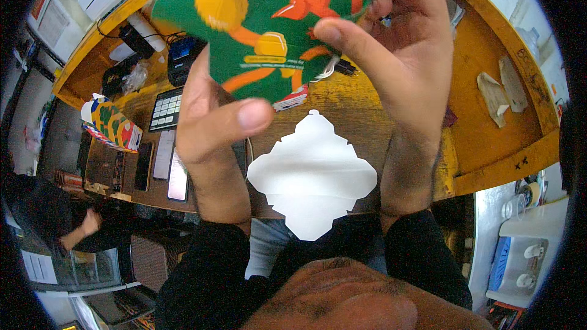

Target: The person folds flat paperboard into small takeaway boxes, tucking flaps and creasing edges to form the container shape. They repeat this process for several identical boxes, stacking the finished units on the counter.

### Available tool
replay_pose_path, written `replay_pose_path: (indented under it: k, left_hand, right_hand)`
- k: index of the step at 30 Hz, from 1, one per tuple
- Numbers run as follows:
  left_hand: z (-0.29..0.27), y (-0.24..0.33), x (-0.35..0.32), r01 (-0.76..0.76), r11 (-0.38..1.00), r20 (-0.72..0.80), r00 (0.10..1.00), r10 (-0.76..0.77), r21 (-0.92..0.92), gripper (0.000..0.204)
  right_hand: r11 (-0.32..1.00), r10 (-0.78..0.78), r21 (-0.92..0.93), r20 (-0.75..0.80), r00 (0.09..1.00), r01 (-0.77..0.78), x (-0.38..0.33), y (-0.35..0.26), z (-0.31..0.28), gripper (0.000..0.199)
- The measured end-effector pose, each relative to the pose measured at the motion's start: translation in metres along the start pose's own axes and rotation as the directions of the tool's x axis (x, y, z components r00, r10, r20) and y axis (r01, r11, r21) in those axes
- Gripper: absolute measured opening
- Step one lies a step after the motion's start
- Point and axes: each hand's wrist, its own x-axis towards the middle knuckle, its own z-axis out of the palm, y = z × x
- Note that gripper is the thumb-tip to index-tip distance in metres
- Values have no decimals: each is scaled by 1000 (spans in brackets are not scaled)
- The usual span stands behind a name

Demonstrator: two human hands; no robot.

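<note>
A green printed paper piece (257,30) with orange and yellow pictures is held up above the table, its top cut off by the picture's edge. My left hand (211,110) is closed at its lower left, fingers behind it and thumb at the lower edge. At its right corner my right hand (406,55) pinches it between thumb and fingers. Below, a white die-cut sheet (312,174) with notched edges and rounded flaps lies flat, its near tip reaching past the table's front edge.
Several printed pieces (113,123) stand stacked at the left. Nearby lie a tablet (166,110), a dark phone (143,166) and a lit phone (178,177). Torn brown paper (492,99) lies on the right. Another person's hand (90,223) shows at the lower left.
</note>
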Motion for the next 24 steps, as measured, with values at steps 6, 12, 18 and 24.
replay_pose_path:
  k: [6,12,18,24]
  left_hand:
    - [-6,-4,19,47,998,-111,993,-52,-46,52]
    - [6,-7,11,-62,985,-120,989,82,161,54]
    - [2,-14,22,-206,938,-104,964,243,280,39]
    - [7,-14,16,-134,953,-147,973,179,271,34]
  right_hand:
    - [947,277,163,17,961,-276,-1,5,11,19]
    - [965,238,108,39,970,-241,0,8,16,23]
    - [943,243,203,125,962,-264,-4,10,12,24]
    - [982,142,105,136,980,-157,-4,17,3,22]
